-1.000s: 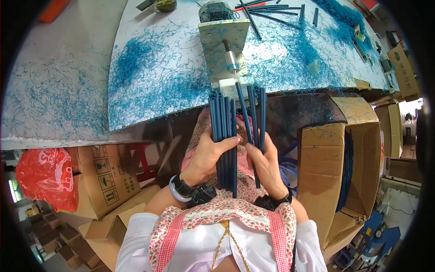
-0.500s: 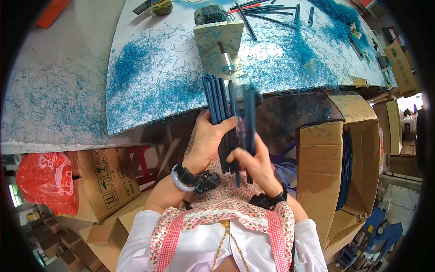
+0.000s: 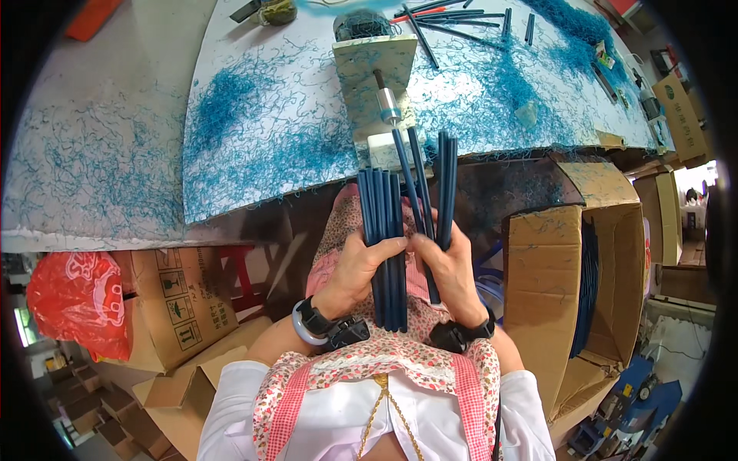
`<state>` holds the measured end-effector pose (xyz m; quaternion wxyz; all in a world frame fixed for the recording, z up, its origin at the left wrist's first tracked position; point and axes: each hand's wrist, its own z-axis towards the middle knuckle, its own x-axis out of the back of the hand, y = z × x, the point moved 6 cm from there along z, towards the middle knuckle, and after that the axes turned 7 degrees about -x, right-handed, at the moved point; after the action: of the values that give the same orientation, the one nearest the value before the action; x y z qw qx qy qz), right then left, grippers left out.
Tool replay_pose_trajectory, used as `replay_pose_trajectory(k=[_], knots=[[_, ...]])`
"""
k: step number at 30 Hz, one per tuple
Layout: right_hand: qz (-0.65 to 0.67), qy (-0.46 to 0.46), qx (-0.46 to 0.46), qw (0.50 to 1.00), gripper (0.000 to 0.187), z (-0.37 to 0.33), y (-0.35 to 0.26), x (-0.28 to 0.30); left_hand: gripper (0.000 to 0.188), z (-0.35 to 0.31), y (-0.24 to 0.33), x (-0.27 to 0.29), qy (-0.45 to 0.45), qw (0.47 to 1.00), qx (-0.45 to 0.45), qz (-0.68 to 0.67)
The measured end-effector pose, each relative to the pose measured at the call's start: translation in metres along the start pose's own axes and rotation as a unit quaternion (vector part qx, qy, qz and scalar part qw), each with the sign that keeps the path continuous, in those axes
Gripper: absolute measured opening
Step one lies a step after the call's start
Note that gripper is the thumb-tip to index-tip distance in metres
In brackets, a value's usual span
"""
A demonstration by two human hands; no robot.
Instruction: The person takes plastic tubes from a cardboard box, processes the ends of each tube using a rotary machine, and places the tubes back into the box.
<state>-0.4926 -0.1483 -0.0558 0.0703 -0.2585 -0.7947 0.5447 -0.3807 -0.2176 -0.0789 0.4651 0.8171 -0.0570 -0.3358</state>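
Note:
My left hand (image 3: 355, 269) is closed around an upright bundle of dark blue rods (image 3: 379, 203), with the thumb across the front. In my right hand (image 3: 452, 273) is a smaller group of similar rods (image 3: 447, 180), fanned at the top. One slanting rod (image 3: 405, 165) from the right hand has its upper end at the tip of a silver spindle (image 3: 387, 101), seemingly touching it. The spindle sticks out toward me from a motor (image 3: 361, 25) behind an upright plate (image 3: 384, 58). Below the spindle sits a pale block (image 3: 382, 152), partly behind the rods.
Blue curly shavings (image 3: 223, 104) cover much of the white table (image 3: 277, 138). Loose rods (image 3: 461, 23) lie at the back. To my right, an open cardboard box (image 3: 542, 284) holds more dark rods (image 3: 588, 288). A red plastic bag (image 3: 77, 307) and carton (image 3: 184, 307) are at left.
The left bundle has dropped lower, toward me. My right hand has risen a little and its rods are steady now instead of blurred, one of them at the spindle tip.

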Motion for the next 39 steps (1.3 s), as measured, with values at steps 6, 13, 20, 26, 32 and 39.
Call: replay_pose_trajectory(k=[6,13,20,26,32,39], knots=[[-0.030,-0.014,-0.001,0.999,0.020,-0.002,0.000,-0.006,0.022,0.000,0.017,0.001,-0.001,1.000,-0.027,0.015],[0.009,-0.041,-0.028,0.999,0.013,0.016,0.004,0.004,0.025,0.013,0.033,-0.005,0.002,0.993,-0.066,0.096],[0.045,-0.028,0.001,0.999,0.030,-0.003,0.003,-0.008,0.024,0.032,0.018,-0.006,-0.004,0.997,-0.071,0.003],[0.021,-0.009,0.007,1.000,0.039,0.011,-0.005,-0.005,0.022,0.013,0.011,-0.007,-0.001,0.999,-0.038,-0.014],[0.010,-0.023,-0.019,1.000,0.037,-0.005,0.002,-0.001,0.018,0.002,0.007,0.001,-0.013,0.999,-0.001,0.033],[0.000,-0.033,-0.035,0.999,0.037,0.010,-0.003,-0.003,0.019,0.006,0.027,-0.005,-0.012,0.998,-0.035,0.042]])
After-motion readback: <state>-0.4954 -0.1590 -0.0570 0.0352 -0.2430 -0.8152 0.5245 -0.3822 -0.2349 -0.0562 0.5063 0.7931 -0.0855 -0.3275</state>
